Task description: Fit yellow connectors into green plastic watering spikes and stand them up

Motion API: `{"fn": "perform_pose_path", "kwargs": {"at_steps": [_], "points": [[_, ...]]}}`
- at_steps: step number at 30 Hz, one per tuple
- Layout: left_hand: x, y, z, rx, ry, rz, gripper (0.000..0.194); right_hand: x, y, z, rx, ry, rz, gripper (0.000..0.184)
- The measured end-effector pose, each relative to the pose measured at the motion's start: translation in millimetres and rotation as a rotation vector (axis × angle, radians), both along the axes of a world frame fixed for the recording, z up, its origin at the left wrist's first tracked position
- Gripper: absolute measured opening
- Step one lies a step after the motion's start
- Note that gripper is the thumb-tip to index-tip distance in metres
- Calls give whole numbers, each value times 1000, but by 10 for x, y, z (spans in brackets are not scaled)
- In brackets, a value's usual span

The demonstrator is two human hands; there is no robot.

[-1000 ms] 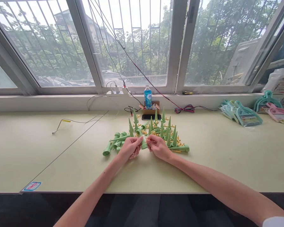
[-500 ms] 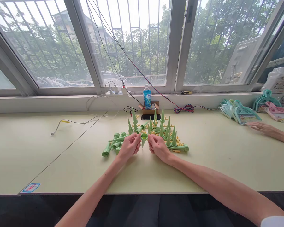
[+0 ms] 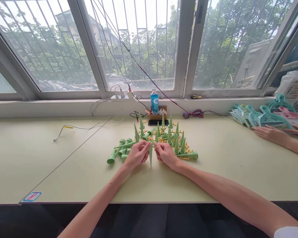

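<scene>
Between my hands is a green plant watering spike point(image 3: 151, 156), its long point aimed down and its wide end up between my fingers. My left hand point(image 3: 138, 154) pinches it from the left, and my right hand point(image 3: 167, 155) pinches its other side. Just behind stand several upright green spikes point(image 3: 176, 147) among small yellow valve pieces point(image 3: 188, 149). More green spikes point(image 3: 111, 158) lie on their sides to the left of my left hand.
On the pale table point(image 3: 72, 165), a blue bottle point(image 3: 154, 102) and small cardboard box point(image 3: 158, 116) stand behind a phone point(image 3: 154, 122). Coiled cable point(image 3: 194, 113) lies right of them. A co-worker's hands point(image 3: 270, 135) touch bagged teal dustpans point(image 3: 265, 117) at far right.
The spike in my hands has tipped: its open round end faced me before, and now its point hangs down lengthwise. At right, the co-worker's second hand has appeared and a teal dustpan has shifted.
</scene>
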State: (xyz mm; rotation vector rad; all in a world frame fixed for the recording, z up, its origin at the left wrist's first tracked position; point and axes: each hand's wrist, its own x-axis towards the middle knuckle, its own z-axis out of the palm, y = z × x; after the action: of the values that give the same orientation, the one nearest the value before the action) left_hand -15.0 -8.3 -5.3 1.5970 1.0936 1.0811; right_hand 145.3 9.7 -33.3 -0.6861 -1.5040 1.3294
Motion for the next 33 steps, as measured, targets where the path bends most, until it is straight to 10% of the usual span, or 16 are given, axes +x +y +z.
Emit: {"fn": "perform_pose_path", "kwargs": {"at_steps": [33], "points": [[21,-33,27,-94,-52,-57,37,7,43,-65,87,-142,-108,48]]}}
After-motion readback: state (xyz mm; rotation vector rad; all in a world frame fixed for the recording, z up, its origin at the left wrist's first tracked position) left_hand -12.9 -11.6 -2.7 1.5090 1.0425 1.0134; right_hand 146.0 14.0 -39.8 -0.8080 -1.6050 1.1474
